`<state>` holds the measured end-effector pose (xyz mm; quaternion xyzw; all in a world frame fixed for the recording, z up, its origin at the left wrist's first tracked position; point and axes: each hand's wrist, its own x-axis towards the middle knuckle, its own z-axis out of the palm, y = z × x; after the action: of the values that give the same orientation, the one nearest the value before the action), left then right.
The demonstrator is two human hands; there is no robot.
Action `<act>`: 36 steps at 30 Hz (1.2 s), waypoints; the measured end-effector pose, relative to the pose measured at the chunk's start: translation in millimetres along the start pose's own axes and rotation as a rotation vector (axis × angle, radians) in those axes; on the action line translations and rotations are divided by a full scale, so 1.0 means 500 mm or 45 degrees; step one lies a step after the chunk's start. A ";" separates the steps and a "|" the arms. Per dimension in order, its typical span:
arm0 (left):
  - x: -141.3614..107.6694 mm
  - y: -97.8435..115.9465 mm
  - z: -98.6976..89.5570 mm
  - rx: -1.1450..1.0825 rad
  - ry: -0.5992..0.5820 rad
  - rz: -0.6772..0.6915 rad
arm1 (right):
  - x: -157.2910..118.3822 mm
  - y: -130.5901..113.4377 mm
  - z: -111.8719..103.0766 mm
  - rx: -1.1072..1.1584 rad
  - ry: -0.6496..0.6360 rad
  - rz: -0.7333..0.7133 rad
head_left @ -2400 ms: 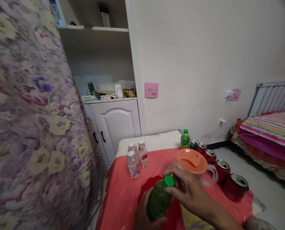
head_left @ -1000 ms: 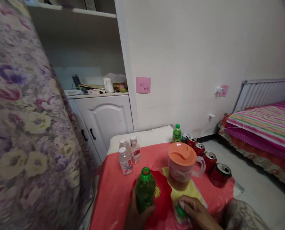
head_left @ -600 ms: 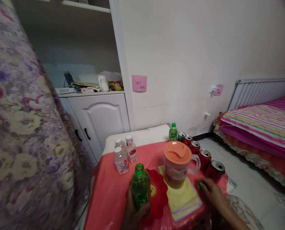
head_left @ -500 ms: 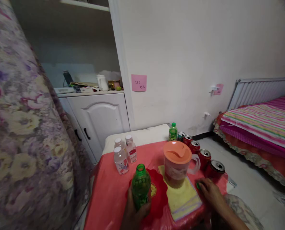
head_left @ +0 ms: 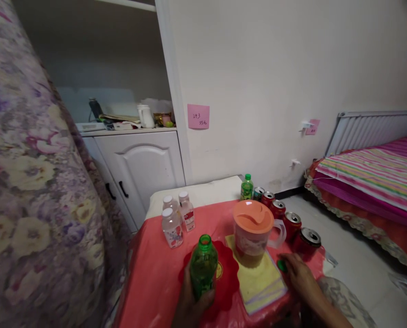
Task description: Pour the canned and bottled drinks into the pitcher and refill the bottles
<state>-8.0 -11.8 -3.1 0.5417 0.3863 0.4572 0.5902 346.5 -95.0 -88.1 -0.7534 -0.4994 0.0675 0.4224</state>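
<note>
My left hand (head_left: 193, 296) is wrapped round a green plastic bottle (head_left: 203, 264), held upright with its mouth uncapped. Beneath the bottle lies a red scalloped plate (head_left: 229, 278). In the fingers of my right hand (head_left: 297, 271) is a green bottle cap (head_left: 281, 265), near the table's right edge. Between the hands stands a clear pitcher (head_left: 253, 241) with an orange lid (head_left: 253, 217) and some brownish liquid inside. The pitcher rests on a folded yellow cloth (head_left: 261, 287).
Several drink cans (head_left: 293, 223) line the table's right side, with a capped green bottle (head_left: 247, 187) at the back. Clear white-capped bottles (head_left: 172, 230) stand left on the red tablecloth (head_left: 148, 269). A floral curtain (head_left: 35, 182) hangs at left; a bed (head_left: 370, 168) is at right.
The bottle in my left hand has shifted slightly right and tilts a little differently. My right hand has moved slightly left, showing more of the green cap.
</note>
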 end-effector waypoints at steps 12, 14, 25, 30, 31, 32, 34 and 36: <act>-0.001 -0.010 0.001 0.007 -0.028 0.008 | 0.016 -0.061 -0.049 0.436 0.122 0.185; 0.000 -0.012 0.000 0.007 -0.018 0.018 | 0.022 -0.075 -0.061 0.529 0.141 0.250; 0.016 -0.046 -0.017 -0.016 -0.046 0.012 | 0.094 -0.142 -0.050 0.970 0.230 0.221; 0.025 -0.068 -0.027 0.015 -0.115 0.054 | 0.123 -0.155 -0.023 1.149 0.166 0.243; 0.026 -0.071 -0.025 -0.002 -0.102 0.067 | 0.125 -0.158 -0.018 1.154 0.163 0.233; 0.026 -0.072 -0.022 -0.021 -0.080 0.077 | 0.126 -0.161 -0.014 1.154 0.164 0.220; 0.026 -0.071 -0.014 -0.042 -0.030 0.077 | 0.126 -0.169 -0.008 1.146 0.176 0.214; 0.024 -0.063 -0.005 -0.039 -0.013 0.044 | 0.124 -0.179 -0.005 1.116 0.199 0.210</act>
<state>-3.3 0.6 -34.5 0.5416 0.3668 0.4702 0.5924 316.1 -33.1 -3.5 -0.5436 -0.3286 0.2489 0.7311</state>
